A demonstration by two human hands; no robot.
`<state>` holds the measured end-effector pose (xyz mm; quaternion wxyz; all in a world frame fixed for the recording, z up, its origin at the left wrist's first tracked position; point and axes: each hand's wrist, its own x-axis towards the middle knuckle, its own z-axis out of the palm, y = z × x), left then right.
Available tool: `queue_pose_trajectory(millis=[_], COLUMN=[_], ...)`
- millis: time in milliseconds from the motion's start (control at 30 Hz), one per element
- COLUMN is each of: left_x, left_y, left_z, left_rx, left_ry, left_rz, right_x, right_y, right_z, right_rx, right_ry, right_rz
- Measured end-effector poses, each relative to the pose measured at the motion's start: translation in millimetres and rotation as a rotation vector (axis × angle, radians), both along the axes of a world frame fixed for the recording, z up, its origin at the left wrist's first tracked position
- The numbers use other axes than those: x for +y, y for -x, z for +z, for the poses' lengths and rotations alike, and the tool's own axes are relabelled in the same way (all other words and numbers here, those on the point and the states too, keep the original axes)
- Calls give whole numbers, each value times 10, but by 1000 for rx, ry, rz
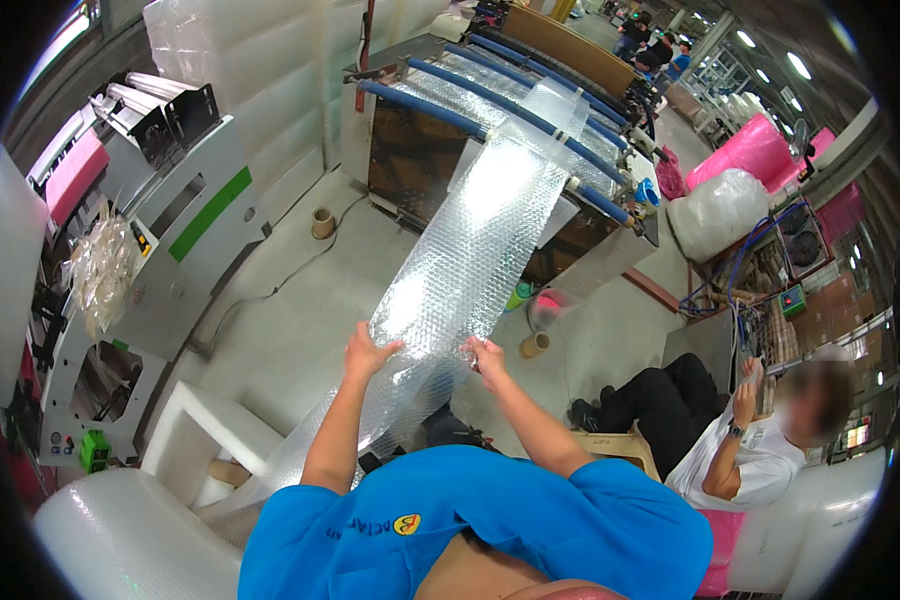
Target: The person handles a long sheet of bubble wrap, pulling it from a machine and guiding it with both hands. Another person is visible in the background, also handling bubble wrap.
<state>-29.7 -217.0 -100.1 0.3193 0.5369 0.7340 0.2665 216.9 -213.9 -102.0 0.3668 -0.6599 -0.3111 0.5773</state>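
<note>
A long clear strip of bubble wrap [460, 240] stretches from the blue rollers [430, 110] of a machine ahead down toward my body. My left hand [367, 352] grips its left edge, thumb lying on top and the other fingers partly hidden. On the opposite edge, my right hand [485, 358] pinches the film between thumb and fingers. Below my hands the wrap hangs in loose, overlapping layers and runs off to the lower left, past my left forearm. Bright glare covers part of the strip.
A grey machine with a green stripe [210, 215] stands at the left. White foam [210, 430] and a large wrap roll [120, 530] are at lower left. Cardboard cores [323, 223] stand on the floor. A seated person [730, 440] is at right, near pink rolls [740, 150].
</note>
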Motion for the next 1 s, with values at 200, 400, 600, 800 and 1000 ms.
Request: queue_pose_trajectory(millis=[200,400,600,800,1000], left_x=[57,130,75,99,762], left_y=[326,405,168,-7,-246], left_z=[-311,-427,-492,-414,-318], left_rx=[-314,-274,90,244,192], left_ry=[300,340,583,661,618], left_rz=[-274,-341,-208,-58,-48], right_x=[60,96,78,206,872], right_y=[-129,-137,-193,-300,-573], right_z=[-113,-241,-383,-541,-540], right_rx=[-28,65,53,68,64], right_ry=[47,114,164,227,139], right_rz=[59,49,108,126,112])
